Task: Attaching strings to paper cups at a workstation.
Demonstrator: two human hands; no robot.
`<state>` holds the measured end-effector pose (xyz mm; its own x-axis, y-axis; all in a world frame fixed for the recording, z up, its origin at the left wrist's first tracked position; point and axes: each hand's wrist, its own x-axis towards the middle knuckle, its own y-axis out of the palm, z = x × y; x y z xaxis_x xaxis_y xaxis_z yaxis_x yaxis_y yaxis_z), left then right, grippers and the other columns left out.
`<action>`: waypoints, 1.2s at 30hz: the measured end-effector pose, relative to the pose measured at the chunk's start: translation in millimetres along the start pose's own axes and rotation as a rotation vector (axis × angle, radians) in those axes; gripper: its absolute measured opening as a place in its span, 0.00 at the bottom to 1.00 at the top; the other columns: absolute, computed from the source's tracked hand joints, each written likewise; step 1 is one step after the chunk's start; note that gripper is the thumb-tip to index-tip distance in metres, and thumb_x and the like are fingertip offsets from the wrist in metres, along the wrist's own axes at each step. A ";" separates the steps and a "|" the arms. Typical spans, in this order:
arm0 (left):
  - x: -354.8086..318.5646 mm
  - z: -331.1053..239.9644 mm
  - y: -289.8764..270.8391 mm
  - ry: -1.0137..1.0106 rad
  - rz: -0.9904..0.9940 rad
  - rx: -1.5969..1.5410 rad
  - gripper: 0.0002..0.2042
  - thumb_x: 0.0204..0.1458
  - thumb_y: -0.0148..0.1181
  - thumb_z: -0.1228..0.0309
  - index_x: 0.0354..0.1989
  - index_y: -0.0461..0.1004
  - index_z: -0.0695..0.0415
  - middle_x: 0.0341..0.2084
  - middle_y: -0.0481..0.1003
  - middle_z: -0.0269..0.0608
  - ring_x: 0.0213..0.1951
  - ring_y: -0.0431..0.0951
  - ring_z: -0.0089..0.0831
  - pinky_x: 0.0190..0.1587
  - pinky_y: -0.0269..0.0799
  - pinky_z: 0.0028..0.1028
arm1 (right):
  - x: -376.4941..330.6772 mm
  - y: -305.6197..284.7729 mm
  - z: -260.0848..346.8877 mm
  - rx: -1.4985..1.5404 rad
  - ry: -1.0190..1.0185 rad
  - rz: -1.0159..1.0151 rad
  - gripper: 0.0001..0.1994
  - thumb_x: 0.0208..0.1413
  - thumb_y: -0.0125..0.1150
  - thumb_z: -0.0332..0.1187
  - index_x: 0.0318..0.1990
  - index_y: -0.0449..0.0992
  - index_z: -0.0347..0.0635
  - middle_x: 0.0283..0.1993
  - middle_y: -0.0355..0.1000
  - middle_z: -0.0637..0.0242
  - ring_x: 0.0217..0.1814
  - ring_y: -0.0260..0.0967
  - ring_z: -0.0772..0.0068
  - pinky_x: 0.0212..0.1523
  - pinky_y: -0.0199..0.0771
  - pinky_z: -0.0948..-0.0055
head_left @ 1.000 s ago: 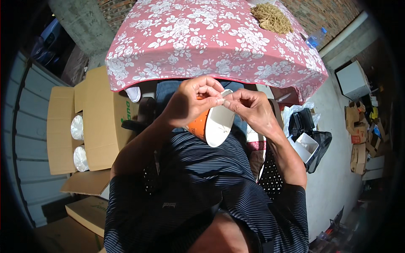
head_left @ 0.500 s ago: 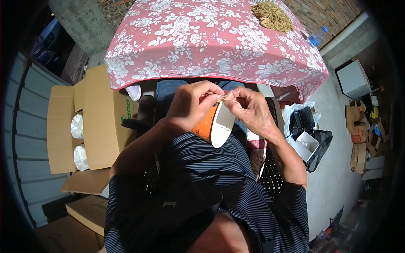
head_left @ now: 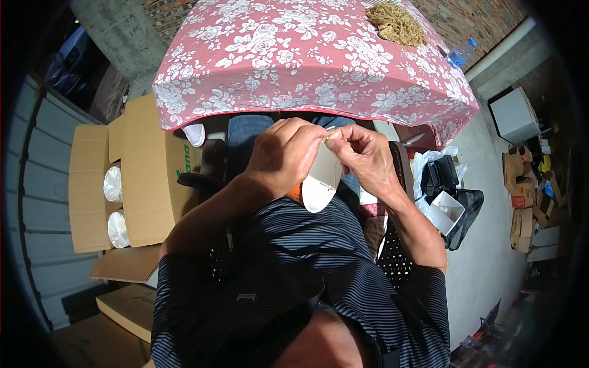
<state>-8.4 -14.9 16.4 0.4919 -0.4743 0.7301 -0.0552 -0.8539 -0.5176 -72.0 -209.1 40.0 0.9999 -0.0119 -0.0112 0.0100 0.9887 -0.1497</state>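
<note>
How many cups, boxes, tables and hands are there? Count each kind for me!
Hands: 2, the left hand and the right hand, both holding the cup.
Cups: 1, the paper cup.
Open cardboard boxes: 1, the cardboard box.
Tables: 1, the table with a flowered cloth.
Total: 5

We've got both forearms bent inward, meeting at chest. Our left hand [head_left: 288,156] is curled, knuckles up, fingers pinching; our right hand [head_left: 367,156] pinches opposite, fingertips nearly touching.
</note>
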 end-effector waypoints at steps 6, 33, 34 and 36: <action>3.5 -1.4 -2.5 0.042 0.015 0.031 0.11 0.50 0.66 0.86 0.42 0.78 0.63 0.35 0.79 0.50 0.36 0.82 0.47 0.37 0.78 0.38 | -0.7 2.3 -1.5 0.016 -0.009 -0.011 0.07 0.64 0.66 0.30 0.39 0.81 0.33 0.29 0.70 0.80 0.30 0.60 0.93 0.29 0.61 0.85; 3.3 16.8 3.1 -0.580 0.272 -0.755 0.08 0.65 0.55 0.75 0.43 0.77 0.69 0.30 0.77 0.35 0.31 0.71 0.16 0.34 0.69 0.23 | 3.8 -6.4 3.7 -0.371 -0.431 -0.010 0.03 0.57 0.64 0.22 0.37 0.82 0.32 0.33 0.77 0.61 0.32 0.75 0.74 0.32 0.73 0.75; 3.8 16.8 2.1 -0.580 0.274 -0.756 0.08 0.65 0.55 0.75 0.43 0.77 0.69 0.30 0.77 0.35 0.31 0.71 0.16 0.34 0.69 0.23 | 3.7 -7.2 3.4 -0.378 -0.432 -0.018 0.03 0.57 0.65 0.22 0.37 0.82 0.32 0.33 0.77 0.61 0.32 0.75 0.74 0.32 0.73 0.75; 4.8 16.7 -1.1 -0.646 0.376 -0.721 0.09 0.68 0.52 0.75 0.49 0.74 0.68 0.40 0.77 0.36 0.43 0.75 0.18 0.48 0.73 0.23 | 3.9 -8.4 2.7 -0.385 -0.433 -0.029 0.03 0.57 0.65 0.22 0.37 0.82 0.32 0.33 0.77 0.62 0.31 0.74 0.75 0.32 0.73 0.75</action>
<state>8.5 -12.7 13.1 0.6955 -0.7131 0.0883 -0.7036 -0.7008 -0.1175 -68.2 -217.0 43.9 0.9141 0.1044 0.3918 0.1132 0.8622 -0.4938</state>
